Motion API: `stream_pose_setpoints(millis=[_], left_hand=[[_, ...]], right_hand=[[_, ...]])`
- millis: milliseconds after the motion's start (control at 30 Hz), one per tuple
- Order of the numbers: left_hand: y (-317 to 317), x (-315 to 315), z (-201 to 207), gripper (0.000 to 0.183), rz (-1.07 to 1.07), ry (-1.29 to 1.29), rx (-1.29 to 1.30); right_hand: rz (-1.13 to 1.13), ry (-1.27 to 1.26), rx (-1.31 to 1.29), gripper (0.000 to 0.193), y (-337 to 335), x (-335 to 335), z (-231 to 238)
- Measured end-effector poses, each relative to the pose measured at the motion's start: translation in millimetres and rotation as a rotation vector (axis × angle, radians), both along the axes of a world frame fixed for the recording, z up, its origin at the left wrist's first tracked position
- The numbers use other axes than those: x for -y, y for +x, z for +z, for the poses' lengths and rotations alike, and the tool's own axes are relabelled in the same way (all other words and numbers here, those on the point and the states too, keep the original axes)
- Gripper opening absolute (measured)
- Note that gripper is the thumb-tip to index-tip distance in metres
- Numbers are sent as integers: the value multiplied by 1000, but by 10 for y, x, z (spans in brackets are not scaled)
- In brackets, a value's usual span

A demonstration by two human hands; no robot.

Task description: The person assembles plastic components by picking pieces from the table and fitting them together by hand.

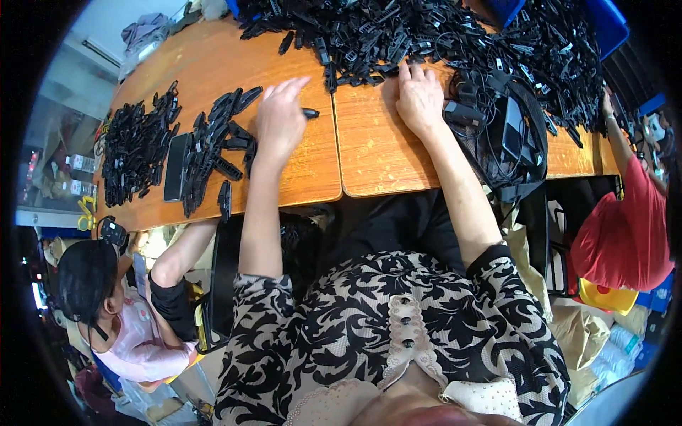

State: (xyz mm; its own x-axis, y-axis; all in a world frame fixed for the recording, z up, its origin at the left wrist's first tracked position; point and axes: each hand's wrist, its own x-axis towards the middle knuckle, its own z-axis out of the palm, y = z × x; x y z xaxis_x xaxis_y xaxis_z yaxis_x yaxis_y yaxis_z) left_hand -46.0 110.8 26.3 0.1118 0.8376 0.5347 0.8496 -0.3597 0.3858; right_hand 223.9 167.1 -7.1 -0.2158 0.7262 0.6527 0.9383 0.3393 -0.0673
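My left hand (281,122) is over the wooden table, fingers stretched out and slightly blurred, with no part visible in its grip. A single black plastic piece (310,113) lies on the tabletop right beside it. To its left is a loose heap of long black clip-like pieces (213,145). My right hand (420,98) rests palm down, its fingers extended and their tips at the near edge of a big pile of similar black parts (376,42). What lies under those fingertips is hidden.
A smartphone (175,167) lies between the left heap and a denser heap of black pieces (135,153). Right of my right arm sits a black bag (522,174) with cables and a power bank-like device (511,128). People sit at left (135,312) and right (625,227).
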Motion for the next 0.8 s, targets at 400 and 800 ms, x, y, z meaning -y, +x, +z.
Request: stream_pose_setpoints(millis=[400, 800], left_hand=[[302, -89, 32, 42, -126, -173, -162], [375, 498, -167, 35, -169, -11, -1]], right_hand=[[420, -539, -420, 23, 37, 744, 239], [454, -271, -218, 17, 210, 742, 151]])
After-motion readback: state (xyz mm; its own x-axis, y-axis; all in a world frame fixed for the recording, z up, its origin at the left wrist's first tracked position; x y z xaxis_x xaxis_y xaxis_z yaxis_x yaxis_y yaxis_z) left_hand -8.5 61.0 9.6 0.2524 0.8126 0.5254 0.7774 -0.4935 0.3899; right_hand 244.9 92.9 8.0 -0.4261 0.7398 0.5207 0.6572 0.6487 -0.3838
